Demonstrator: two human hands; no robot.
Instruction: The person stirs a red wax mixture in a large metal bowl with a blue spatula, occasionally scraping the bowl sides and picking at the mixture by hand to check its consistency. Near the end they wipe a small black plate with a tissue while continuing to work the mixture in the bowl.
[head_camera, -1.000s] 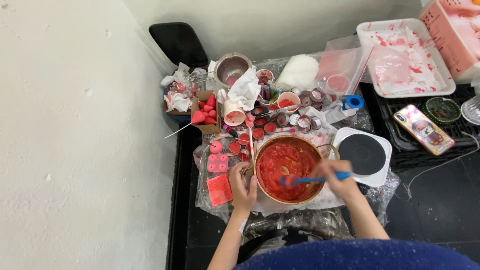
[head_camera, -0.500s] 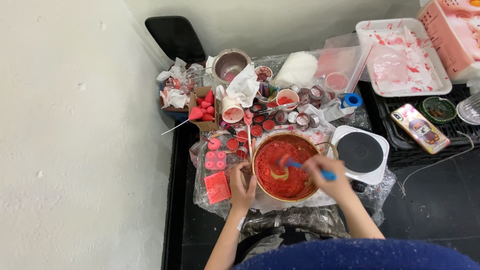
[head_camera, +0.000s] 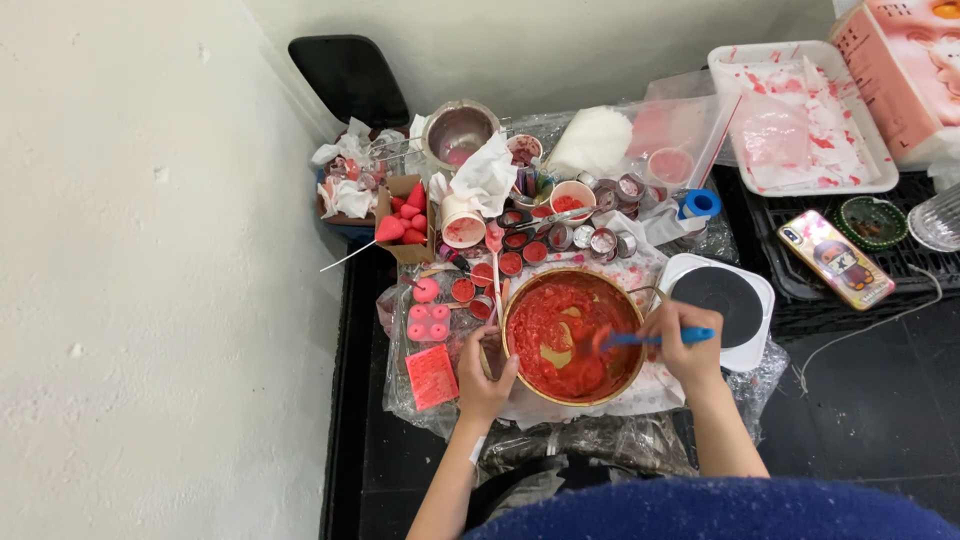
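A round metal pan (head_camera: 517, 366) full of red paste sits in front of me on plastic sheeting. My left hand (head_camera: 485, 375) grips the pan's left rim. My right hand (head_camera: 680, 343) holds a blue-handled spatula (head_camera: 640, 339) at the pan's right rim, its blade down in the red paste. A bare yellowish patch of the pan bottom shows near the middle of the paste.
Behind the pan lie several small round tins (head_camera: 520, 256) of red stuff, a white cup (head_camera: 461, 224), a metal bowl (head_camera: 458, 134) and pink moulds (head_camera: 427, 321). A white hotplate (head_camera: 727, 303) sits right of the pan. A phone (head_camera: 836, 258) and a stained white tray (head_camera: 800, 120) lie further right.
The spatula has swept through the paste from the pan's left part towards the right, and the bare patch in the paste has shifted. My left hand stays on the rim.
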